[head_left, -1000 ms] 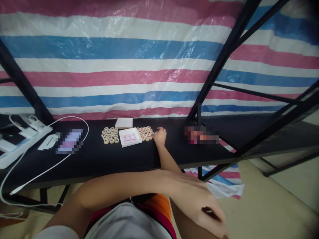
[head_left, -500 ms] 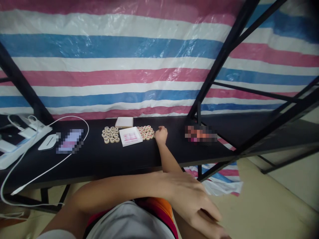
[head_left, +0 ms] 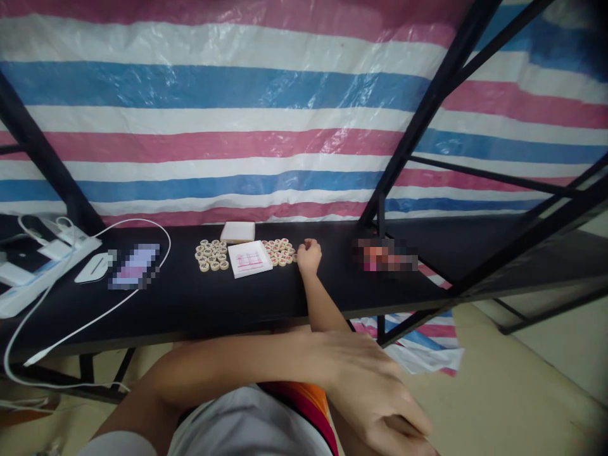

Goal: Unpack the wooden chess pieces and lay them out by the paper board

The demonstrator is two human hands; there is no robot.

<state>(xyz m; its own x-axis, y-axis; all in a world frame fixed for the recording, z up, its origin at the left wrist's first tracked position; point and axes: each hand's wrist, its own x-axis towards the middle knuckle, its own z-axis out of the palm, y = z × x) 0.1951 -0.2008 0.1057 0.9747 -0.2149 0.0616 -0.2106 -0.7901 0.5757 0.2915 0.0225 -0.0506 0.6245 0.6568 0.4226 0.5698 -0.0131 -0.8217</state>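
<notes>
My right hand (head_left: 310, 254) rests on the black tabletop with its fingers curled, beside the red-marked Chinese chess pieces (head_left: 281, 251). The nearest piece lies against or just beside the hand; whether the fingers hold anything is hidden. My left arm reaches across my body. At the lower right, my left hand (head_left: 380, 396) lies over my right arm, fingers bent and tips close together; what is under them cannot be seen. A shallow white box part with a pink grid (head_left: 249, 258) sits between the red pieces and the black-marked Chinese chess pieces (head_left: 211, 254).
Another white box part (head_left: 238, 232) lies behind. To the left are a blurred-out phone (head_left: 136, 266), a white flat device (head_left: 93, 267), a power strip (head_left: 52, 266) and a white cable (head_left: 95, 324). A blurred reddish item (head_left: 382, 254) lies right, near a black metal frame (head_left: 413, 139).
The view has shifted slightly. My left hand has moved a little down and to the right; my right hand stays by the red-marked pieces, which look unchanged.
</notes>
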